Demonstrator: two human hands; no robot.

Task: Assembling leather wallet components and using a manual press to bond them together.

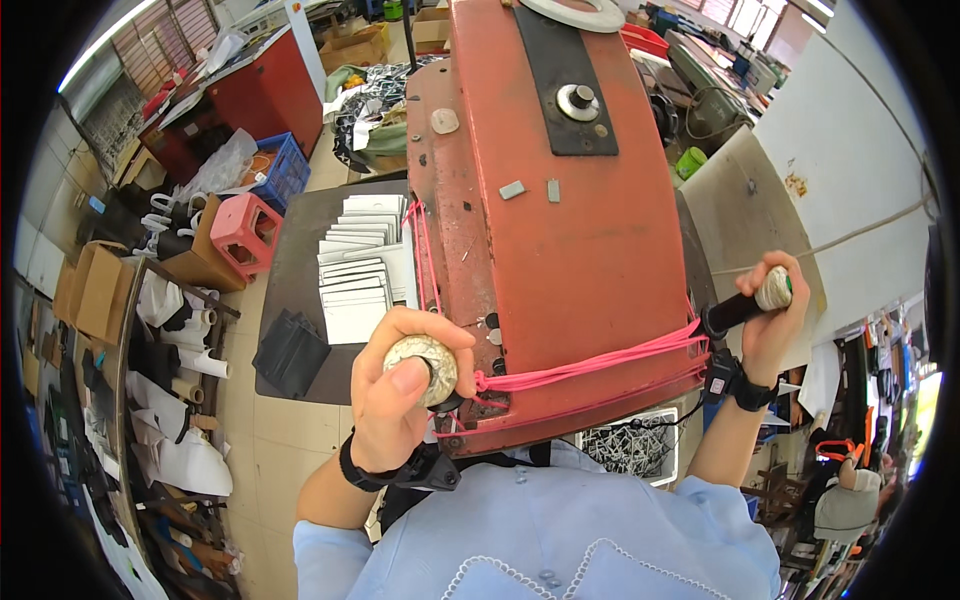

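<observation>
My left hand (380,420) is closed around a press handle with a round end wrapped in pale material (446,362), and my thumb lies over that end. At the right, my right hand (783,325) wraps round a second, black handle (728,314) with a pale wrapped tip. Both handles stand at the front corners of a large red press head (590,260). Pink cord (600,362) stretches across its front between them. On the dark table to the left lie overlapping white flat pieces (360,280) and a small pile of black pieces (291,352).
Below the press front sits a white bin of metal parts (635,452). A pink stool (245,235) and a blue crate (285,170) stand at the left, near a rack of rolled material (170,400). A pale panel (850,100) rises at the right.
</observation>
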